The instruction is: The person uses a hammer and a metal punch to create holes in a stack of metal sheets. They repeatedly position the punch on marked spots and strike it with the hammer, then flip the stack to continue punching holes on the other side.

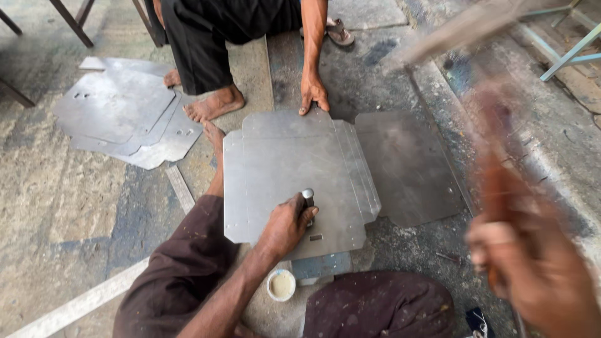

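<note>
- Head view: my left hand [285, 225] has its fingers wrapped round a steel punch [308, 199], upright on the sheet-metal blank [294, 169] lying on the floor.
- Right hand [532, 269] grips a raised hammer [494, 156] — blurred.
- Step, I'd say: punching. Next needs a square blow, punch kept vertical.
- Co-worker's hand [313, 94] pins the far edge.

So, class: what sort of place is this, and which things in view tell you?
Probably a sheet-metal workshop, worked on the floor. The left hand holds a punch on a cut metal sheet, the blurred right hand swings a hammer, and more cut sheets lie stacked nearby.
</note>
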